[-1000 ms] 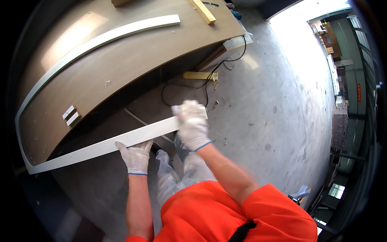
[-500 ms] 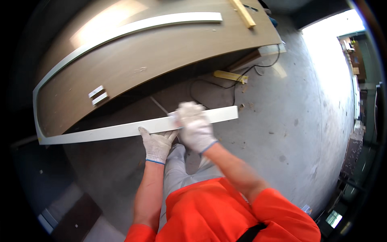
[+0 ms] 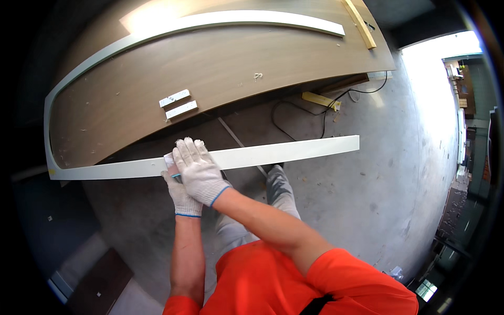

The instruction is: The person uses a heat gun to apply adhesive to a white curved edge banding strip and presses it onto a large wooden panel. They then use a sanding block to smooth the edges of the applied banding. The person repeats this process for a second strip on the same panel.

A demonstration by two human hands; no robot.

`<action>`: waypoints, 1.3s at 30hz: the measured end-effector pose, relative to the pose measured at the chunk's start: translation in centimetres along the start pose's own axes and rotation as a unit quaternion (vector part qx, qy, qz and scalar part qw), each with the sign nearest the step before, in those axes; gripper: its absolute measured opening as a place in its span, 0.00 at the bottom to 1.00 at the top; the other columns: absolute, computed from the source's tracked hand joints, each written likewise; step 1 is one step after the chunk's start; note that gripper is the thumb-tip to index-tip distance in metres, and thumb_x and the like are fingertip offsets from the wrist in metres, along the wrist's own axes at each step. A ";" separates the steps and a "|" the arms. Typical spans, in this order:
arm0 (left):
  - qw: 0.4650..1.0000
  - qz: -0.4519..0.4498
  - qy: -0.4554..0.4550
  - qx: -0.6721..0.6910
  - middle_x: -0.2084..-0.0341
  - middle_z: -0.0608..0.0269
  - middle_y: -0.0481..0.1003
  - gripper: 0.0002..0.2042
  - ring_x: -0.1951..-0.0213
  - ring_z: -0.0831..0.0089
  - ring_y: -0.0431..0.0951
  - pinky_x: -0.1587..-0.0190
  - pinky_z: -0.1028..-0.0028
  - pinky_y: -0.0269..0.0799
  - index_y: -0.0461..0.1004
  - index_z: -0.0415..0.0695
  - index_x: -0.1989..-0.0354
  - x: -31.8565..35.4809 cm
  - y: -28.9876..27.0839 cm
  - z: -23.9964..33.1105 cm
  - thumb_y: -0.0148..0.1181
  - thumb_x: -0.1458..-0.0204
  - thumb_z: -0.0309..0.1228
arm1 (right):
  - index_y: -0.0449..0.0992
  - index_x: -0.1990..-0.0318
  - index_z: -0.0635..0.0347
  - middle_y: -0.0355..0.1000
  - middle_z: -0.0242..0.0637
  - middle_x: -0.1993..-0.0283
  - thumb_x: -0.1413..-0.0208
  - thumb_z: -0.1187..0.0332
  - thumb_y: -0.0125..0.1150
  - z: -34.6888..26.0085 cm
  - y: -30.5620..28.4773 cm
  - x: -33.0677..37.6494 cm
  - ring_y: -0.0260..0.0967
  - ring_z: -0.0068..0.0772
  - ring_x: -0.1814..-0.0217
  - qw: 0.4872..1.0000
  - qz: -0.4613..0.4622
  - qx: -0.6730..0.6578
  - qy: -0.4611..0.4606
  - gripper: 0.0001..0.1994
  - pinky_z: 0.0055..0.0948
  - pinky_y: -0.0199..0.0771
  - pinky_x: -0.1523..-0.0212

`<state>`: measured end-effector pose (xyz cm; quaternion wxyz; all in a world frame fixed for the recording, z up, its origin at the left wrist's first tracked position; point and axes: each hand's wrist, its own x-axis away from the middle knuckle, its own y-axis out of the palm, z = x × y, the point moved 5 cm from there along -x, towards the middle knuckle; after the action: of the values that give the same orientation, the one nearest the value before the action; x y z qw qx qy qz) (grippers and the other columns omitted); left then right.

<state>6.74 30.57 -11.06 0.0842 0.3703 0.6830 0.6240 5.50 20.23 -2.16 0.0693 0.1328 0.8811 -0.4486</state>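
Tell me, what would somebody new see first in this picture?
Probably the bright orange-red shirt at the bottom. Just above, the gloved right hand partly covers the left hand at the near side of a long, curved white frame. That frame's far side rests on the big brown table, behind two small white blocks.

My off-white knitted gloves (image 3: 202,176) have blue cuff edges (image 3: 220,195). The long, curved strip frame (image 3: 286,151) is white, the broad table (image 3: 215,71) brown.

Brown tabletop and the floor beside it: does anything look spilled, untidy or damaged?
Yes: pale scraps lie scattered on the brown tabletop, like uncleared debris. A black cable loops loosely over the floor, untidily. No damage stands out.
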 end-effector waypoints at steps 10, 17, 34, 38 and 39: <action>0.935 0.271 0.044 -0.225 0.21 0.35 0.55 0.51 0.20 0.34 0.57 0.22 0.29 0.58 0.45 0.42 0.15 1.1 2.4 -1.4 0.40 0.31 0.74 | 0.78 0.55 0.63 0.74 0.51 0.53 0.29 0.63 0.59 13.9 -13.6 9.0 0.73 0.57 0.47 0.949 0.015 0.296 0.109 0.11 0.55 0.72 0.42; 0.940 0.256 0.036 -0.223 0.24 0.39 0.62 0.49 0.21 0.34 0.59 0.23 0.28 0.59 0.49 0.41 0.17 0.9 2.1 -0.6 0.38 0.30 0.73 | 0.77 0.52 0.63 0.74 0.52 0.51 0.42 0.67 0.62 2.5 -5.9 1.0 0.73 0.56 0.44 0.996 0.051 0.071 -0.015 0.14 0.53 0.72 0.38; 0.885 0.352 0.118 -0.282 0.23 0.41 0.62 0.45 0.22 0.41 0.62 0.22 0.34 0.61 0.54 0.42 0.18 1.2 4.9 -2.7 0.40 0.28 0.70 | 0.75 0.53 0.62 0.72 0.48 0.55 0.39 0.67 0.62 13.1 -16.5 7.2 0.73 0.57 0.50 0.979 -0.034 0.165 0.113 0.11 0.57 0.72 0.46; 0.889 0.345 0.104 -0.283 0.23 0.40 0.60 0.46 0.22 0.39 0.61 0.23 0.30 0.61 0.53 0.43 0.18 0.8 3.5 -2.5 0.42 0.29 0.71 | 0.80 0.42 0.60 0.78 0.49 0.48 0.34 0.66 0.63 28.0 -27.8 20.0 0.74 0.55 0.47 0.885 0.080 0.438 0.137 0.16 0.55 0.73 0.45; 0.887 0.344 0.111 -0.287 0.23 0.40 0.60 0.46 0.22 0.39 0.61 0.23 0.31 0.61 0.54 0.43 0.19 0.9 3.2 -2.3 0.42 0.29 0.71 | 0.80 0.42 0.61 0.78 0.50 0.46 0.35 0.66 0.63 27.7 -27.4 18.4 0.75 0.55 0.44 0.897 0.009 0.382 0.223 0.17 0.55 0.73 0.41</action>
<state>6.06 29.10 -7.34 -0.1094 0.4702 0.3084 0.8197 -20.07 -14.42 -1.77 -0.1813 0.2540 0.6329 -0.7086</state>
